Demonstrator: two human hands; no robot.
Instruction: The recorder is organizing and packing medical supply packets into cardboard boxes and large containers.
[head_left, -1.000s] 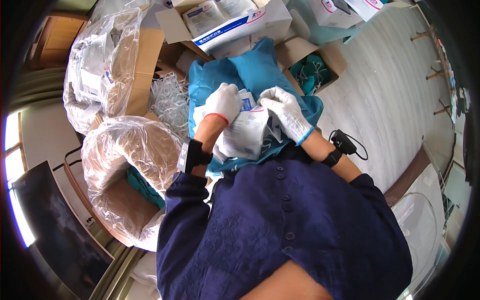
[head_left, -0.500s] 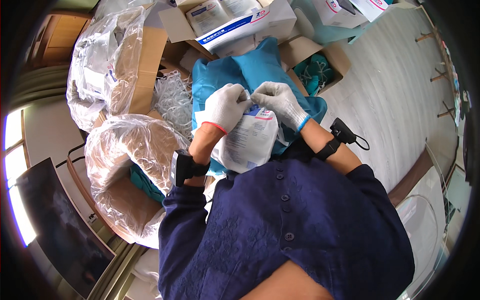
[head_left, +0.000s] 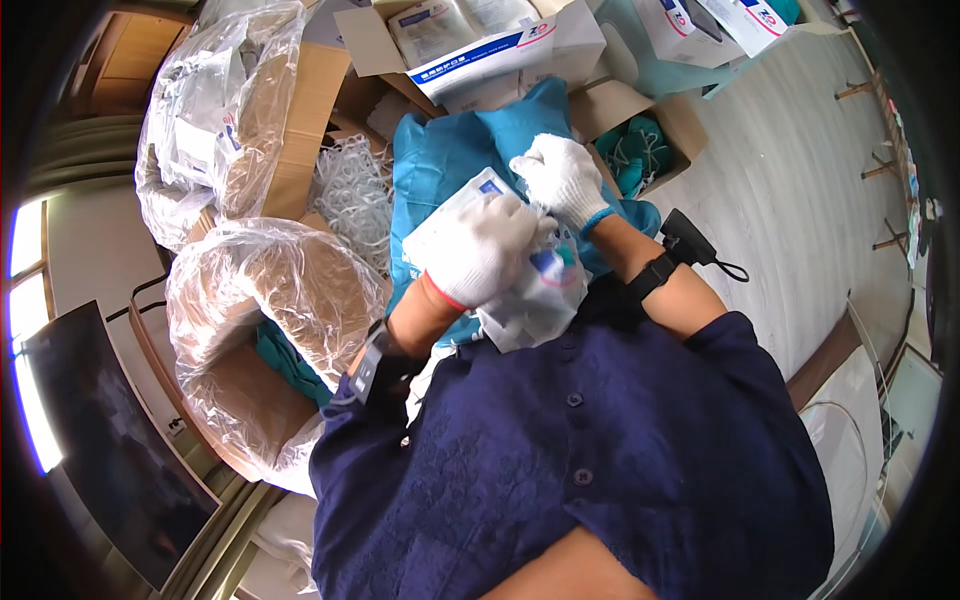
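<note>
On my lap lies a teal cloth-covered cushion or bundle (head_left: 430, 165). Over it, a white plastic packet (head_left: 545, 300) with blue and pink print hangs in front of my body, its film creased. My left hand (head_left: 480, 250), in a white knit glove with a red cuff, is closed on the packet, and part of the film shows above its knuckles. Close by on the right, my right hand (head_left: 562, 180), gloved in white with a blue cuff, has its fingers curled together at the packet's upper edge. What lies within those fingers is hidden.
At left stand a plastic-lined carton (head_left: 265, 370) with teal cloth inside and a plastic-covered carton (head_left: 310, 130). White elastic loops (head_left: 352, 190) are heaped beside the cushion. An open box of packets (head_left: 500, 60) stands ahead, and a small carton (head_left: 680, 130) holds teal items with cords.
The packet has turned from its text-printed face to a side with blue and pink print. My left hand moved down and right onto it; my right hand rose slightly.
</note>
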